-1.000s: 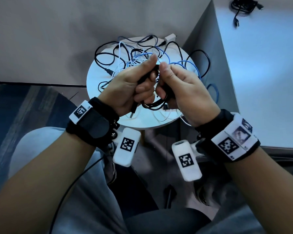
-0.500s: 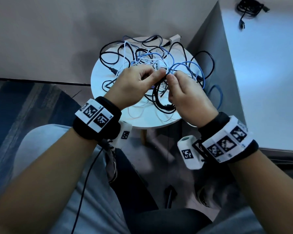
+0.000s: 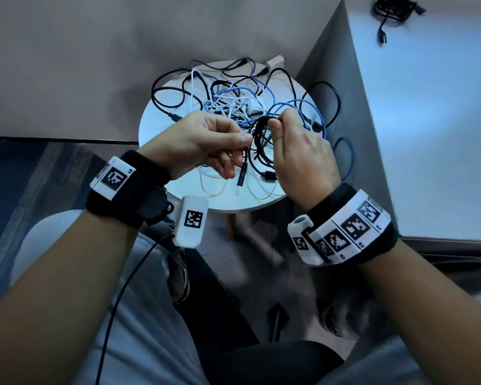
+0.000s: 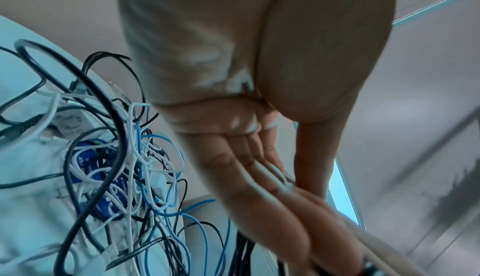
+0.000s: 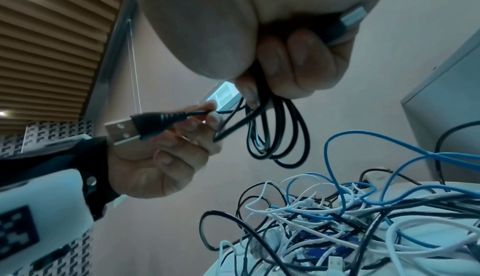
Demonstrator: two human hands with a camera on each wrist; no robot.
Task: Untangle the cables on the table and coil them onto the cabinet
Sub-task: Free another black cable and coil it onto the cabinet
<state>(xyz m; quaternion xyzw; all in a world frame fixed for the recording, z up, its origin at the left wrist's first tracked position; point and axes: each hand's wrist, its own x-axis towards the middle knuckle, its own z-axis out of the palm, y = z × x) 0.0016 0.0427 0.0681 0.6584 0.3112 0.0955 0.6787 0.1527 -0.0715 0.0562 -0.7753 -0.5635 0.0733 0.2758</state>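
Coiling is in hand: the right hand (image 3: 300,151) grips a black cable (image 3: 261,145) in loops above the tabletop (image 3: 161,129), while left fingers (image 3: 233,140) pinch its plug end (image 3: 240,177). Next, probably, tucking that end and carrying the coil to the cabinet (image 3: 428,120).

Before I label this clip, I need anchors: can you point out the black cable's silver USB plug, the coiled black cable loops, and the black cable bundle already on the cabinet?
Silver USB plug (image 5: 120,129): right wrist view, metal shell.
Coiled black cable loops (image 5: 280,135): right wrist view, hanging loops.
Black cable bundle on the cabinet (image 3: 393,8): head view, bundle's middle.
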